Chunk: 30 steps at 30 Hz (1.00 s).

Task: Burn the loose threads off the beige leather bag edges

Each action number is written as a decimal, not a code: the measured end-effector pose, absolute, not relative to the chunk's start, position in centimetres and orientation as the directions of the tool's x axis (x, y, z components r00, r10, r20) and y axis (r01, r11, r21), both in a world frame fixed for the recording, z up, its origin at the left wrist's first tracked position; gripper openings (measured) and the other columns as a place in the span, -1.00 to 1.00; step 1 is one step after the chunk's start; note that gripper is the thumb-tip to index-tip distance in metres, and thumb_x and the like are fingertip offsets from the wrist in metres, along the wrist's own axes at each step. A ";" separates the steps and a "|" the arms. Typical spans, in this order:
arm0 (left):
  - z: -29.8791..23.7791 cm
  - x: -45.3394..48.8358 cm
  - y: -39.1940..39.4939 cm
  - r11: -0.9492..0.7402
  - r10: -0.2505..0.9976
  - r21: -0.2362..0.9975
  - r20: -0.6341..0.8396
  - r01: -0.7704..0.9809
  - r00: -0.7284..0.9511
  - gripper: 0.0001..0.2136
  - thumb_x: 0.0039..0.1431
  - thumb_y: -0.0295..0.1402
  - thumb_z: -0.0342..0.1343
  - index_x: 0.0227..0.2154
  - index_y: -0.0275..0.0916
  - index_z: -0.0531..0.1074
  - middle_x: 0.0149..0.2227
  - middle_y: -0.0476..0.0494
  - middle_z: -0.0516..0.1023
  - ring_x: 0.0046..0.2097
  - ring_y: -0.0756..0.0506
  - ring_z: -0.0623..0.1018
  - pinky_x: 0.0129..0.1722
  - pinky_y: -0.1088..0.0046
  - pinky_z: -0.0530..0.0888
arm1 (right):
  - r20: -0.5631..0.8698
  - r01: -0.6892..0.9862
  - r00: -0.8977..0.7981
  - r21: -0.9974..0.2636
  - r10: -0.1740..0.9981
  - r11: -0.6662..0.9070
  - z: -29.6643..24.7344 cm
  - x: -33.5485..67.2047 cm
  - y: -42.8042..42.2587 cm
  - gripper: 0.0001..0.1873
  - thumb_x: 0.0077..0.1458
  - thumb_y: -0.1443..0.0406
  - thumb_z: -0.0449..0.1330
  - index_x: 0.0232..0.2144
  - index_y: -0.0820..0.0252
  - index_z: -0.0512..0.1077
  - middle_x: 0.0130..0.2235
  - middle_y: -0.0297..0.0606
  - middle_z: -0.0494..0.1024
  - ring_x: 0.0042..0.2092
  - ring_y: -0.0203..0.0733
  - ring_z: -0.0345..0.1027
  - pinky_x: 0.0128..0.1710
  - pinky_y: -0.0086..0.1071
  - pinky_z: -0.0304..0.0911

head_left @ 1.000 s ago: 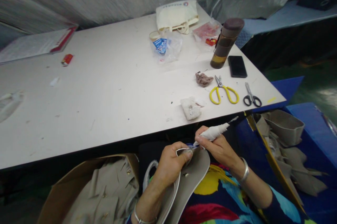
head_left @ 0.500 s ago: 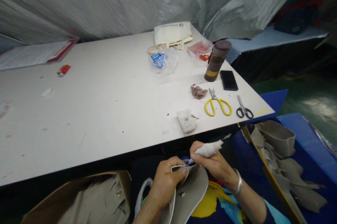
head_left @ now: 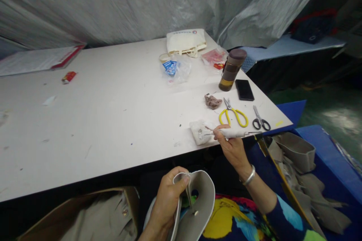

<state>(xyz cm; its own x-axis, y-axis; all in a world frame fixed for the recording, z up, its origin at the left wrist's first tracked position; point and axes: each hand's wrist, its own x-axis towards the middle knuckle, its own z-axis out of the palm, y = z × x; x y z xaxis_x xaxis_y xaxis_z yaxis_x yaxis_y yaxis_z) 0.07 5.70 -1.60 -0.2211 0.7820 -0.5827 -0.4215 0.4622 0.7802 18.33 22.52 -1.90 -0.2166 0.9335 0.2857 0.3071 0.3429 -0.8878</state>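
Observation:
My left hand (head_left: 167,200) is closed on the edge of a grey leather piece (head_left: 199,211) with a small metal stud, held over my lap below the table edge. My right hand (head_left: 230,146) is raised to the table's front edge and pinches a white-wrapped pointed tool (head_left: 232,134). The tool's tip rests at a whitish lump (head_left: 199,132) lying on the white table (head_left: 113,112).
Yellow scissors (head_left: 233,114), black scissors (head_left: 260,119), a brown crumpled scrap (head_left: 212,101), a phone (head_left: 244,89) and a brown bottle (head_left: 232,69) lie at the right. Plastic bags (head_left: 177,67) and a cloth bag (head_left: 185,41) sit farther back. Grey leather pieces (head_left: 299,150) fill a box at right.
My right hand lifted the wrapped tool away from the leather piece up to the whitish lump on the table. My left hand kept hold of the leather piece.

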 end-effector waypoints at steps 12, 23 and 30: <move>-1.2 -0.6 5.9 0.449 0.743 0.648 -0.653 -0.615 -0.146 -0.64 -0.13 -0.18 0.50 -0.42 -0.26 0.47 -0.54 0.02 0.49 -0.50 0.01 0.42 -0.41 0.49 0.32 | 0.284 0.456 -0.343 -0.783 0.895 0.423 -2.6 17.8 23.2 -0.69 0.39 0.04 0.14 -0.24 0.13 0.45 -0.34 -0.26 0.56 -0.32 -0.10 0.47 -0.21 -0.29 0.32; -2.5 -0.7 5.5 0.436 0.733 0.644 -0.659 -0.629 -0.167 -0.58 -0.26 -0.17 0.56 -0.43 -0.29 0.50 -0.55 -0.02 0.52 -0.52 -0.01 0.44 -0.45 0.48 0.33 | 0.359 0.354 -0.320 -0.813 0.877 0.462 -1.3 17.9 21.2 -0.76 0.38 0.09 0.18 -0.23 0.12 0.47 -0.25 -0.20 0.57 -0.18 -0.06 0.46 -0.09 -0.23 0.31; -2.0 -0.9 5.6 0.446 0.766 0.636 -0.635 -0.630 -0.098 -0.58 -0.21 -0.17 0.57 -0.40 -0.30 0.52 -0.53 -0.02 0.53 -0.50 0.01 0.44 -0.43 0.50 0.34 | -0.011 -0.006 -0.556 -1.000 0.831 -0.017 -0.5 16.9 16.8 -0.67 0.36 0.04 0.20 -0.30 0.17 0.44 -0.47 -0.38 0.41 -0.43 -0.25 0.29 -0.37 -0.37 0.24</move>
<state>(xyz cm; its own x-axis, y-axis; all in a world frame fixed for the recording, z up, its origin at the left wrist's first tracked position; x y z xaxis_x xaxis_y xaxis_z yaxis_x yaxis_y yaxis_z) -0.91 5.60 -2.05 -0.0981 0.7664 -0.6348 -0.6298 0.4461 0.6359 16.88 16.80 -0.52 -0.5559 0.8312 -0.0108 -0.0057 -0.0168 -0.9998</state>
